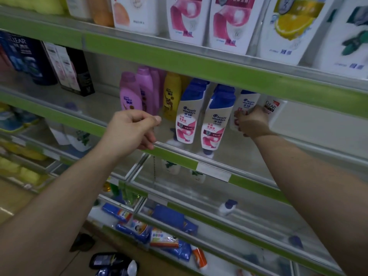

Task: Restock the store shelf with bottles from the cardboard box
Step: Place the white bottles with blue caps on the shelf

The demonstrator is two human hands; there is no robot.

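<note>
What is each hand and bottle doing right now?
Left grip: fingers curled, holding nothing.
Right grip: wrapped round the rightmost Head & Shoulders bottle, which stands upright.
Clear bottle: upright, just beside that hand.
Rejoice bottle: upright, cap shut, untouched.

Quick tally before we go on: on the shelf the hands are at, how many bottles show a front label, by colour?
Purple bottles: 2
Yellow bottle: 1
White bottles with blue caps: 3, one gripped by the right hand
White Clear bottle: 1
Total: 7. More stand behind, too hidden to count.
</note>
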